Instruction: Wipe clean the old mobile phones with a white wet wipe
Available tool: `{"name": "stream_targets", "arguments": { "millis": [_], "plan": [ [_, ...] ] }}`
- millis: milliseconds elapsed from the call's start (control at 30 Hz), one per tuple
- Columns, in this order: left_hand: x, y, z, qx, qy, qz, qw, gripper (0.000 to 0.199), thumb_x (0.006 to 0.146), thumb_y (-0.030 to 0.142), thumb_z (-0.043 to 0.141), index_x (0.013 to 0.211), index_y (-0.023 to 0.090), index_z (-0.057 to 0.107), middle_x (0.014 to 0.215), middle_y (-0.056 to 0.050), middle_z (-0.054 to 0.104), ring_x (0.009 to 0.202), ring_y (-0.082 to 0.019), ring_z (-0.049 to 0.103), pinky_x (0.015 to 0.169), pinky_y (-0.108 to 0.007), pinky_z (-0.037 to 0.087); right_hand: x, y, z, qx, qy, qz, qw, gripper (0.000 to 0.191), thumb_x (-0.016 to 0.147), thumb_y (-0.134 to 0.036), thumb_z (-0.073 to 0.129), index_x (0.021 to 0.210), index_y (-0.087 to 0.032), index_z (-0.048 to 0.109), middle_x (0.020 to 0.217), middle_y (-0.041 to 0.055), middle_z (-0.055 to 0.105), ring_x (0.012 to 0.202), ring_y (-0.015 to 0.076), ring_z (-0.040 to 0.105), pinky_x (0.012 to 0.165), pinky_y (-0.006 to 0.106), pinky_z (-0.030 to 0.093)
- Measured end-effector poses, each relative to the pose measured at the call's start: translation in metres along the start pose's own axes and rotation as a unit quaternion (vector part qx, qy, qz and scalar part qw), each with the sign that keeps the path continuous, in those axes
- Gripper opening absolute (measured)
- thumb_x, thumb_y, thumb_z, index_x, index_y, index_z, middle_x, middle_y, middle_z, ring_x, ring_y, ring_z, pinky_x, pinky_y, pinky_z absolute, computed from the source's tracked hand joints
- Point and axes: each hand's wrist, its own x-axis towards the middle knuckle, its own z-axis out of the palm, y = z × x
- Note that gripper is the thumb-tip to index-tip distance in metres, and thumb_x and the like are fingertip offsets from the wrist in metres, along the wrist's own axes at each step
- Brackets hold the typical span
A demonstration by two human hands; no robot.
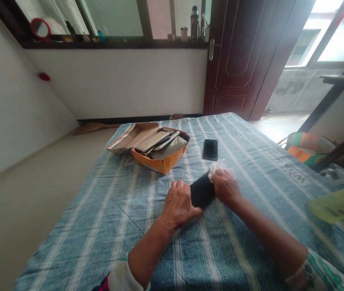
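Note:
My left hand [179, 204] grips the near left end of a black smartphone [202, 190], its thumb along the lower edge. A crumpled white tissue [219, 167] is bunched in my right hand [227, 188], pressed against the phone's far right end. Just beyond lies another dark smartphone [210, 149], flat on the striped cloth. To the left, an orange cardboard box [164, 162] stands with its lid folded back, and several phones [153, 141] are piled in it. The side of the held phone facing down is hidden.
A blue striped cloth [135, 226] covers the surface under my hands. At the right edge lies a yellow packet [338, 204]. Beyond are a white wall, a dark red door [235, 56] and a window sill [117, 43] with a flask [194, 24] and a round red mirror [40, 29].

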Motion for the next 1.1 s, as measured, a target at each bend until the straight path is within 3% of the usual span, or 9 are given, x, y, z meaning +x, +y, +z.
{"name": "stream_targets", "arguments": {
  "millis": [167,300,400,567,633,833,1100],
  "plan": [
    [0.012,-0.023,0.009,-0.057,0.013,0.021,0.998,0.051,0.053,0.048,0.077,0.09,0.018,0.057,0.09,-0.006,0.056,0.092,-0.027,0.053,0.079,-0.039,0.046,0.013,-0.036,0.01,0.009,-0.019,-0.046,0.999,0.023,0.084,-0.006,0.05,0.068,-0.017,0.064,0.083,0.008,0.061,0.078,0.0202,0.046,0.069,0.033,0.036],
    [0.006,-0.035,0.017,-0.085,0.049,0.029,0.995,0.066,0.056,0.041,0.077,0.111,0.014,0.053,0.098,-0.01,0.058,0.096,-0.029,0.054,0.084,-0.042,0.046,0.005,-0.063,0.009,0.049,-0.066,-0.151,0.985,0.017,0.087,-0.013,0.053,0.074,-0.017,0.064,0.084,0.0065,0.06,0.081,0.0198,0.046,0.072,0.033,0.037],
    [0.003,-0.04,0.018,-0.112,0.059,0.021,0.992,0.076,0.055,0.043,0.078,0.118,0.012,0.049,0.1,-0.01,0.059,0.097,-0.029,0.055,0.085,-0.043,0.046,0.005,-0.056,0.007,0.045,-0.064,-0.158,0.984,0.018,0.088,-0.012,0.053,0.075,-0.017,0.063,0.084,0.0062,0.06,0.082,0.0198,0.047,0.073,0.033,0.036],
    [0.002,-0.044,0.017,-0.147,0.056,0.021,0.987,0.078,0.053,0.044,0.08,0.119,0.014,0.05,0.102,-0.01,0.06,0.103,-0.031,0.055,0.086,-0.043,0.047,0.007,-0.024,0.01,-0.005,-0.006,-0.04,0.999,0.025,0.088,-0.008,0.048,0.07,-0.018,0.062,0.082,0.0081,0.06,0.079,0.0206,0.047,0.071,0.034,0.035],
    [0.002,-0.045,0.017,-0.154,0.057,0.023,0.986,0.074,0.054,0.042,0.079,0.117,0.015,0.052,0.102,-0.01,0.06,0.103,-0.03,0.055,0.086,-0.043,0.047,-0.002,-0.027,0.01,0.011,0.008,-0.045,0.999,0.026,0.089,-0.01,0.047,0.069,-0.018,0.061,0.081,0.0076,0.059,0.078,0.0205,0.047,0.07,0.033,0.035],
    [0.001,-0.045,0.017,-0.156,0.058,0.024,0.986,0.068,0.054,0.042,0.078,0.113,0.017,0.054,0.102,-0.008,0.06,0.097,-0.027,0.056,0.085,-0.041,0.047,-0.03,-0.056,0.008,0.08,0.024,-0.16,0.984,0.019,0.089,-0.013,0.05,0.073,-0.019,0.06,0.081,0.0063,0.059,0.08,0.0209,0.046,0.072,0.034,0.037],
    [0.005,-0.03,0.022,-0.103,0.063,0.052,0.991,0.064,0.056,0.041,0.073,0.111,0.015,0.053,0.102,-0.01,0.059,0.098,-0.029,0.054,0.084,-0.042,0.046,-0.013,-0.022,0.008,0.043,0.018,-0.08,0.996,0.023,0.091,-0.013,0.048,0.074,-0.019,0.063,0.085,0.0065,0.062,0.08,0.0198,0.048,0.074,0.033,0.036]
  ]
}}
